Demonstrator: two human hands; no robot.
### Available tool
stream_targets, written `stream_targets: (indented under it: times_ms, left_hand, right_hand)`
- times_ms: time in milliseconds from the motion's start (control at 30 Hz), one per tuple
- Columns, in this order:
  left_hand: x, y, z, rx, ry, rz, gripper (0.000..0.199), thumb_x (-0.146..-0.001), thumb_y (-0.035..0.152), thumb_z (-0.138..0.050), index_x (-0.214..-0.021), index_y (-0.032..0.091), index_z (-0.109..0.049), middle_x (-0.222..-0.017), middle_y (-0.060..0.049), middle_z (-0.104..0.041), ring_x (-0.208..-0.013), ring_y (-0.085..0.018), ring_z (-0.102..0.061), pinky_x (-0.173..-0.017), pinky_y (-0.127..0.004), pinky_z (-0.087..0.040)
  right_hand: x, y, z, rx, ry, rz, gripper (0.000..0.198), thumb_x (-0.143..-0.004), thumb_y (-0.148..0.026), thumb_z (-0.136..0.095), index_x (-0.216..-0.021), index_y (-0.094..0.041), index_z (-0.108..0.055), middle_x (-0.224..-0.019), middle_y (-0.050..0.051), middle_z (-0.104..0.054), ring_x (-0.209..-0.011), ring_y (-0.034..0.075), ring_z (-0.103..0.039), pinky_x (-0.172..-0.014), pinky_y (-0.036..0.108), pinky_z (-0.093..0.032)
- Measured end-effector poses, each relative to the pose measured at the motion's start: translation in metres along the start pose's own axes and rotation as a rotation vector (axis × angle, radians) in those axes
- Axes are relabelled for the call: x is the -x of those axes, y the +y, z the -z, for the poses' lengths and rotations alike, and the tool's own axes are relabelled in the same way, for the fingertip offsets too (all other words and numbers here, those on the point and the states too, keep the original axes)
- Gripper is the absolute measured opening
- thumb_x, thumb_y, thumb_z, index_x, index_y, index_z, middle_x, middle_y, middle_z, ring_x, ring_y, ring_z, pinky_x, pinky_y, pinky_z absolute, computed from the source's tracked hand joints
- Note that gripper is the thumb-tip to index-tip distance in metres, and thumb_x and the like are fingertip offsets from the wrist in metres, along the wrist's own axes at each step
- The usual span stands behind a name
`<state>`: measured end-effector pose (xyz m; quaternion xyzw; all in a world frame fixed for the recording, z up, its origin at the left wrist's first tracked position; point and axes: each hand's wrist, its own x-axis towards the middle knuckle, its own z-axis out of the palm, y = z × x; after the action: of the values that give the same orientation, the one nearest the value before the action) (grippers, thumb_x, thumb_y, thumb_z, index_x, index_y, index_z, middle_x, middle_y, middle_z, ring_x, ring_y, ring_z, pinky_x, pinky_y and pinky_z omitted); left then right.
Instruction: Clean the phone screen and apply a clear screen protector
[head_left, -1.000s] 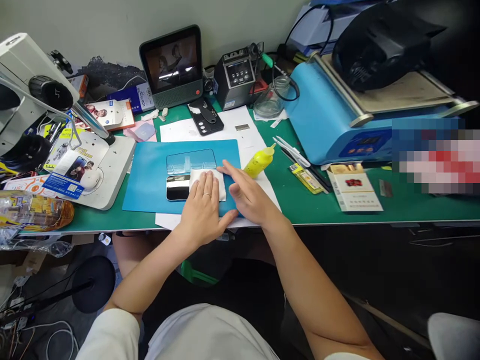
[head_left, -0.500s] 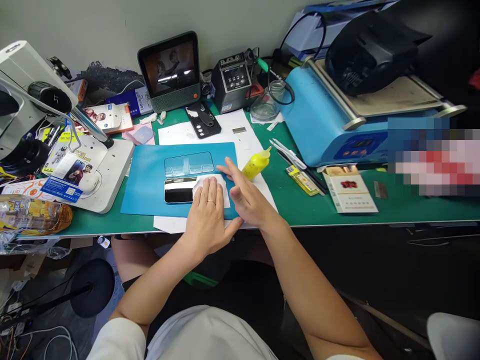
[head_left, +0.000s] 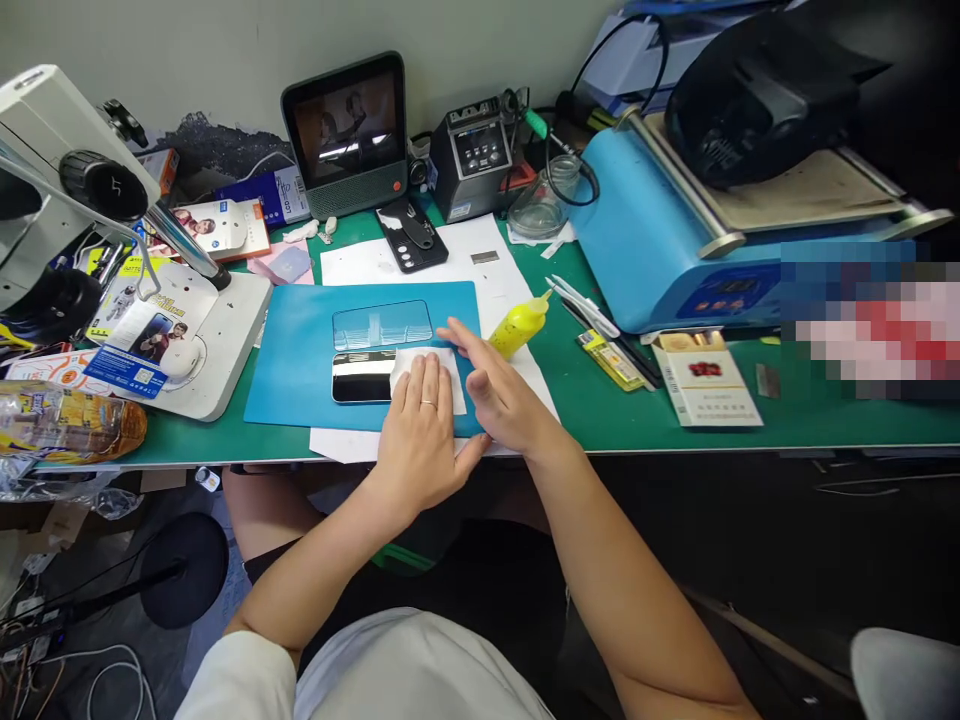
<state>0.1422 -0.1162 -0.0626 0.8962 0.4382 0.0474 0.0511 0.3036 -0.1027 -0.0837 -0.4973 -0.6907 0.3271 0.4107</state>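
Blue mat (head_left: 289, 355) on a green desk (head_left: 847, 420)

Near the desk's front edge, the tissue (head_left: 402, 358) is white and the smartphone (head_left: 361, 387) black with a silvery-white band. The squeeze bottle (head_left: 519, 326) is bright yellow with dark specks. The cigarette pack (head_left: 712, 392), near the same edge, is white with a red emblem.

The left hand (head_left: 420, 430) and white cloth (head_left: 456, 388) are hiding the three-o'clock end of a phone (head_left: 361, 385); at ten o'clock, the view's edge is cropping a microscope (head_left: 64, 130); at three, mosaic blocks (head_left: 874, 330) are obscuring the bench
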Motion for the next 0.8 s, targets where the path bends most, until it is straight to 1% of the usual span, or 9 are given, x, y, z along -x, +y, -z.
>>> stream_targets:
  times_ms: [100, 233, 367, 467, 567, 633, 800]
  left_hand:
    - [-0.001, -0.002, -0.001, 0.005, -0.006, -0.014, 0.084, -0.105, 0.059, -0.034, -0.16, -0.006, -0.028, -0.17, -0.027, -0.021, -0.161, -0.038, -0.017, -0.13, -0.052, -0.021]
    - [0.003, -0.007, -0.001, 0.012, 0.013, -0.02, 0.083, -0.106, 0.058, -0.033, -0.16, -0.004, -0.029, -0.17, -0.027, -0.022, -0.161, -0.037, -0.016, -0.13, -0.053, -0.02]
    - [0.008, -0.011, 0.003, 0.011, 0.0, -0.031, 0.079, -0.107, 0.056, -0.03, -0.159, -0.004, -0.031, -0.17, -0.026, -0.023, -0.161, -0.036, -0.019, -0.13, -0.052, -0.022]
    - [0.008, -0.011, 0.003, 0.007, -0.001, -0.022, 0.079, -0.108, 0.055, -0.029, -0.159, -0.005, -0.03, -0.17, -0.027, -0.023, -0.161, -0.037, -0.017, -0.13, -0.052, -0.022]
    - [0.007, -0.01, 0.002, 0.014, 0.015, -0.01, 0.079, -0.108, 0.056, -0.028, -0.16, -0.004, -0.028, -0.17, -0.027, -0.022, -0.161, -0.037, -0.018, -0.129, -0.053, -0.024]
    - [0.006, -0.01, 0.001, 0.011, 0.015, -0.014, 0.077, -0.108, 0.055, -0.028, -0.16, -0.003, -0.029, -0.17, -0.026, -0.023, -0.161, -0.036, -0.019, -0.129, -0.053, -0.024]
    - [0.01, -0.014, 0.002, -0.004, 0.023, -0.013, 0.078, -0.108, 0.055, -0.03, -0.158, -0.006, -0.031, -0.17, -0.028, -0.021, -0.161, -0.039, -0.017, -0.129, -0.055, -0.023]
  right_hand:
    - [0.0, 0.0, 0.0, -0.009, -0.008, 0.006, 0.099, -0.089, -0.087, -0.017, -0.166, -0.025, -0.028, -0.161, 0.018, -0.048, -0.15, 0.034, -0.044, -0.123, 0.059, -0.035]
    - [-0.001, 0.002, -0.001, -0.007, 0.019, 0.004, 0.099, -0.09, -0.086, -0.019, -0.166, -0.024, -0.029, -0.16, 0.018, -0.049, -0.15, 0.034, -0.043, -0.124, 0.059, -0.034]
    - [-0.001, 0.002, -0.002, 0.003, -0.006, 0.015, 0.098, -0.091, -0.085, -0.02, -0.166, -0.021, -0.029, -0.159, 0.019, -0.05, -0.149, 0.033, -0.044, -0.123, 0.057, -0.035]
    - [-0.001, 0.002, -0.001, 0.019, 0.005, 0.018, 0.097, -0.092, -0.084, -0.021, -0.166, -0.021, -0.03, -0.159, 0.019, -0.05, -0.149, 0.034, -0.044, -0.123, 0.058, -0.035]
    - [-0.001, 0.002, -0.001, 0.018, 0.002, 0.006, 0.096, -0.093, -0.083, -0.021, -0.165, -0.021, -0.03, -0.158, 0.02, -0.051, -0.149, 0.034, -0.045, -0.123, 0.058, -0.035]
    - [-0.001, 0.001, -0.001, 0.015, -0.01, 0.007, 0.097, -0.092, -0.084, -0.021, -0.165, -0.02, -0.031, -0.159, 0.02, -0.051, -0.149, 0.033, -0.045, -0.123, 0.057, -0.035]
    - [-0.001, 0.0, -0.001, 0.01, 0.002, -0.007, 0.098, -0.092, -0.084, -0.021, -0.165, -0.021, -0.031, -0.159, 0.019, -0.05, -0.149, 0.033, -0.045, -0.123, 0.057, -0.035]
